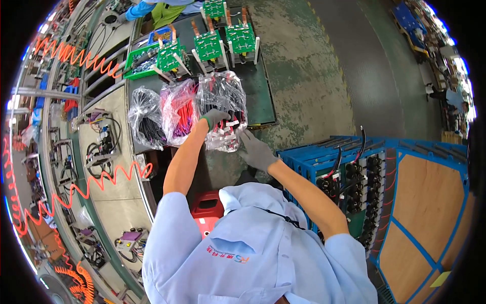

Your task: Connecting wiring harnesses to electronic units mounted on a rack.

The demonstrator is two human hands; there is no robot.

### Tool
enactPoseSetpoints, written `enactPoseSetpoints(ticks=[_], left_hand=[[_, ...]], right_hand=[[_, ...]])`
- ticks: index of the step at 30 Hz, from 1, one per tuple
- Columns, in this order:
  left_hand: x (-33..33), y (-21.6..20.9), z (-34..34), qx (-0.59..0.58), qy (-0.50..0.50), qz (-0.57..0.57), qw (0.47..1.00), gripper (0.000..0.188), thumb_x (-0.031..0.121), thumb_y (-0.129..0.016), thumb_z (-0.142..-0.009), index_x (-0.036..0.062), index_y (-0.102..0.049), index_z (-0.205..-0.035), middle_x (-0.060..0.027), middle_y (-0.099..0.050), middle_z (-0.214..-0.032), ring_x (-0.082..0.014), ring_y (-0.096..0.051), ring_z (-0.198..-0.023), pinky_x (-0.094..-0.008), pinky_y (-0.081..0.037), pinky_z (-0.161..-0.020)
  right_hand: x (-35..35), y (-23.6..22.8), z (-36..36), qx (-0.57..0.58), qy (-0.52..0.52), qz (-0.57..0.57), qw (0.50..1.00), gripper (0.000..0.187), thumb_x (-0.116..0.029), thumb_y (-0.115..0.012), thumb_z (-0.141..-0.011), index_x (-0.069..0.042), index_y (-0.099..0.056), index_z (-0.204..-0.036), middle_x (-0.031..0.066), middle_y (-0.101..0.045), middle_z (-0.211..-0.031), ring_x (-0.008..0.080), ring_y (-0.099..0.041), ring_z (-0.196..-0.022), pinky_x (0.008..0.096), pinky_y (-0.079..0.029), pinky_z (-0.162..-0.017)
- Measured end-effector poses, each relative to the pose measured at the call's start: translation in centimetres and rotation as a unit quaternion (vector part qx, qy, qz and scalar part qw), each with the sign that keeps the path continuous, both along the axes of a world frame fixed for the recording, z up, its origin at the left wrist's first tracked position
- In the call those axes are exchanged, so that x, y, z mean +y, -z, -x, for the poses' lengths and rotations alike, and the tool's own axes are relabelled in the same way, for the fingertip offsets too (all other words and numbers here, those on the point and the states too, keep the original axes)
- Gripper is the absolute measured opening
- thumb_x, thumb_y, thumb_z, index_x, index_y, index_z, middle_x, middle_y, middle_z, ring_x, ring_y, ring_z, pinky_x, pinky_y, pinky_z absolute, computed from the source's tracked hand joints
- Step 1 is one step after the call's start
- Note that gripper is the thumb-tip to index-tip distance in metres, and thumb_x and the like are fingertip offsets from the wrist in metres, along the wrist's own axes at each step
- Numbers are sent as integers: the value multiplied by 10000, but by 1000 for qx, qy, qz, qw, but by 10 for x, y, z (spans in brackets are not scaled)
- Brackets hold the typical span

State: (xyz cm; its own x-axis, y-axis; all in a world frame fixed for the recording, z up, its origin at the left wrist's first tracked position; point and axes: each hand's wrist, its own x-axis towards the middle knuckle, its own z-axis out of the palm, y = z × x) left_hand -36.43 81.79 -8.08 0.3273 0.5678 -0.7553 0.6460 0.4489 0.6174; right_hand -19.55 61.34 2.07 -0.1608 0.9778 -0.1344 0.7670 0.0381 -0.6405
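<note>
My left hand (216, 117), in a grey glove with a green cuff, reaches into the right-hand clear plastic bag (217, 87). Its fingers curl down at a bundle of dark and red cables with white connectors (224, 136); what exactly they grip is hidden. At that bag's right edge is my right hand (257, 151), also gloved in grey, with fingers stretched out and their tips against the plastic. Beside this bag lie a bag of red cables (185, 117) and, farther left, a bag of black cables (148, 115).
Green circuit boards (208, 45) on white supports stand behind the bags, near a green tray (142, 63) of small parts. A blue rack (309, 159) with black cylindrical parts is close on my right. A red stool (207, 204) stands below. Another person's sleeve (139, 10) shows far left.
</note>
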Motion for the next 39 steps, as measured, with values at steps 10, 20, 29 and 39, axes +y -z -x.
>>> enactPoseSetpoints(ticks=[10,20,29,39], left_hand=[[-1,16,19,-109,-230,144,956,188,219,-719,-818,39,-703,-869,-64,-646,-727,-214,-567,-561,-387,-507,-543],[15,-12,1,-261,-243,212,910,173,183,-680,-888,47,-704,-992,-89,-735,-881,-215,-709,-749,-381,-602,-699],[45,-55,3,-242,-175,144,943,156,229,-635,-895,76,-665,-896,-73,-676,-712,-194,-653,-551,-313,-560,-484],[-78,-53,-9,-89,-86,-200,972,446,362,-599,-895,-65,-670,-1007,-220,-677,-916,-347,-653,-881,-424,-498,-803]], right_hand=[[36,35,25,-84,-78,177,978,621,-199,-653,-828,-11,-434,-1378,202,-558,-1312,400,-620,-1129,507,-505,-928],[28,33,43,-143,-134,127,972,629,-203,-661,-820,-131,-483,-1419,139,-542,-1343,316,-640,-1132,453,-544,-889],[14,93,31,40,64,146,986,498,-251,-576,-908,-63,-529,-1367,159,-614,-1270,317,-628,-1150,459,-502,-952],[91,53,29,514,280,291,757,665,-580,-510,-946,-34,-565,-1322,109,-589,-1307,224,-567,-1125,390,-445,-963]])
